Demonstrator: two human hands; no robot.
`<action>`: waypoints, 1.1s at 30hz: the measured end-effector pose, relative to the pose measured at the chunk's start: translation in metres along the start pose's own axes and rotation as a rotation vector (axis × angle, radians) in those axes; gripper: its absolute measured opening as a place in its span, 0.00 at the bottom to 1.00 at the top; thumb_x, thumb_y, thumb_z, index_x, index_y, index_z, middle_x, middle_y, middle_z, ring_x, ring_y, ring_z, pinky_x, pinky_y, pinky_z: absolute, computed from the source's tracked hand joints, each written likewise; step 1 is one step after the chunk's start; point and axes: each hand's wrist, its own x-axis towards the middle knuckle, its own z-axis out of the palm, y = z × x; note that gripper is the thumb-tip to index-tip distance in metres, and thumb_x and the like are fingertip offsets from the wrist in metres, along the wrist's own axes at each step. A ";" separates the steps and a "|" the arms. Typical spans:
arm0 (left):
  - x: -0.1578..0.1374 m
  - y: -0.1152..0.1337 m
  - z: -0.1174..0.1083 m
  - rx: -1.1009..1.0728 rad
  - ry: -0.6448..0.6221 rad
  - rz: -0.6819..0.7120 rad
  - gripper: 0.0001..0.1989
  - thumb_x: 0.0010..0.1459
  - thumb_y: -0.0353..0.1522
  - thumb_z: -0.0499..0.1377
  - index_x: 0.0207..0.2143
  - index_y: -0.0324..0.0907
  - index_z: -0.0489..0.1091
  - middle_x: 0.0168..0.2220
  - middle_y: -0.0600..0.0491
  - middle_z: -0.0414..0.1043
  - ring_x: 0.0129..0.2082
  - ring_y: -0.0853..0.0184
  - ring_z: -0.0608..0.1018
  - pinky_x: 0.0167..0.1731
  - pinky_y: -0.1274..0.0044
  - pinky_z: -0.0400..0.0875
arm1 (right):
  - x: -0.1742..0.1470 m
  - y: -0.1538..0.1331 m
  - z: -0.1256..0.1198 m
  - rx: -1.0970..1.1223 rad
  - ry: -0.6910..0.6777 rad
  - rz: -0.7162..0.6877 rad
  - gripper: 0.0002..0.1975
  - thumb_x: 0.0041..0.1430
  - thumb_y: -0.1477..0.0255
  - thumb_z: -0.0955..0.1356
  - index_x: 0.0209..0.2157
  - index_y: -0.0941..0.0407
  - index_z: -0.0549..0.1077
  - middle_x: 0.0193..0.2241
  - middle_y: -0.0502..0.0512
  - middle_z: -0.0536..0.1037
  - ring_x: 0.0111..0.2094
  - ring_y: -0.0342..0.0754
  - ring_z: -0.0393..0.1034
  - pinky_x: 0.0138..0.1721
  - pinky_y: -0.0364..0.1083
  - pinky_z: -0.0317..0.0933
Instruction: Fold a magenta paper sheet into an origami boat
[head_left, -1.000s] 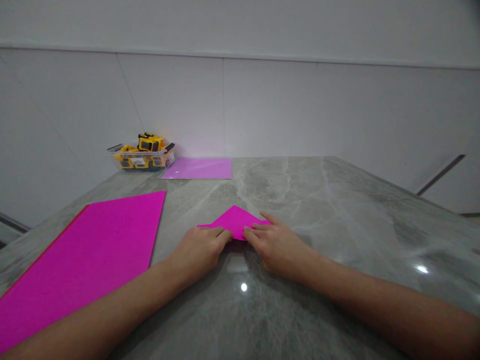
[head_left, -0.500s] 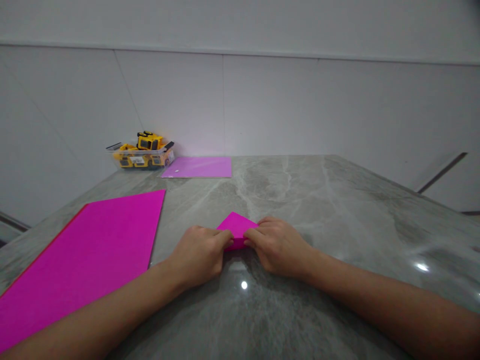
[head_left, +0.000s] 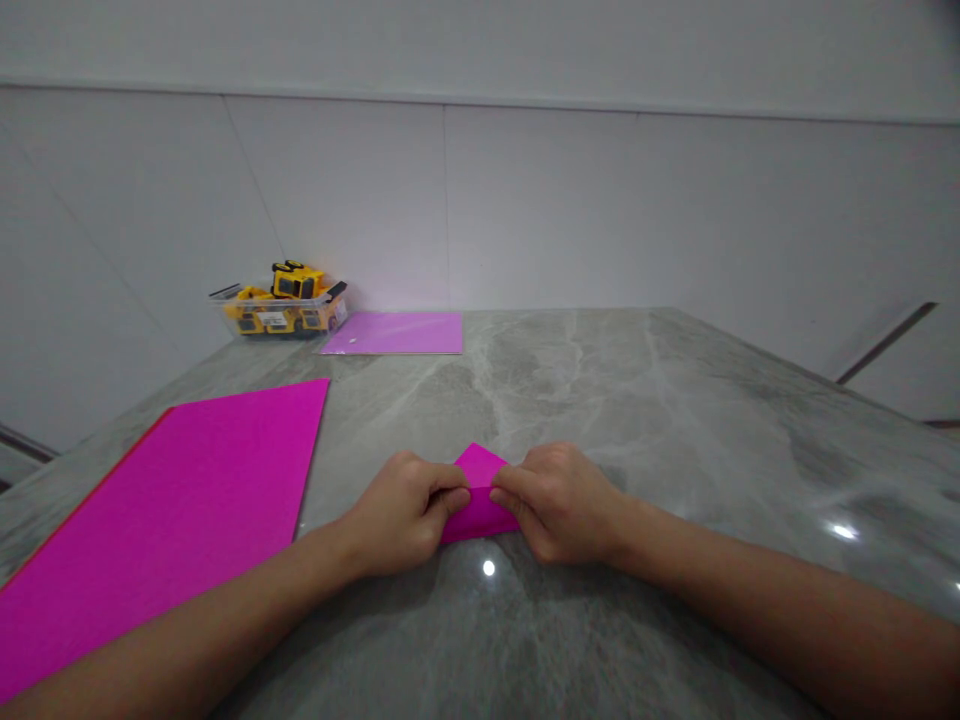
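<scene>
A small folded piece of bright pink paper [head_left: 481,514] is held between my two hands, just over the grey marbled tabletop. Its upper part rises to a point, and a straight crease runs across it between my thumbs. My left hand [head_left: 409,512] pinches the left side of the crease with thumb and bent forefinger. From the right, my right hand [head_left: 559,503] pinches the same crease in the same way. Both outer ends of the paper are hidden by my fingers.
A large bright pink sheet [head_left: 187,500] with a red left edge lies on the marbled tabletop [head_left: 585,390], partly under my left forearm. Farther back are a flat lilac packet [head_left: 405,333] and a clear plastic box [head_left: 281,318] with yellow toy trucks. A white wall stands behind.
Both hands have tipped the pink paper and shifted slightly nearer to me. More of its front face shows below the crease, and less of the pointed part above.
</scene>
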 end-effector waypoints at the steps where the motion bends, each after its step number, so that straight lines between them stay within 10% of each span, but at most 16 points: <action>1: 0.001 0.000 0.000 -0.015 -0.008 -0.029 0.14 0.58 0.29 0.51 0.19 0.40 0.60 0.18 0.61 0.48 0.18 0.75 0.56 0.22 0.80 0.49 | 0.000 0.000 0.000 0.009 -0.008 0.005 0.11 0.59 0.74 0.61 0.25 0.59 0.70 0.17 0.52 0.73 0.16 0.41 0.57 0.23 0.46 0.40; 33: 0.003 0.004 -0.006 0.215 -0.150 -0.128 0.13 0.60 0.30 0.51 0.23 0.40 0.69 0.19 0.55 0.68 0.20 0.71 0.68 0.23 0.78 0.54 | 0.013 0.007 -0.001 0.015 -0.375 0.014 0.13 0.64 0.73 0.60 0.28 0.59 0.72 0.24 0.54 0.77 0.21 0.42 0.63 0.25 0.45 0.44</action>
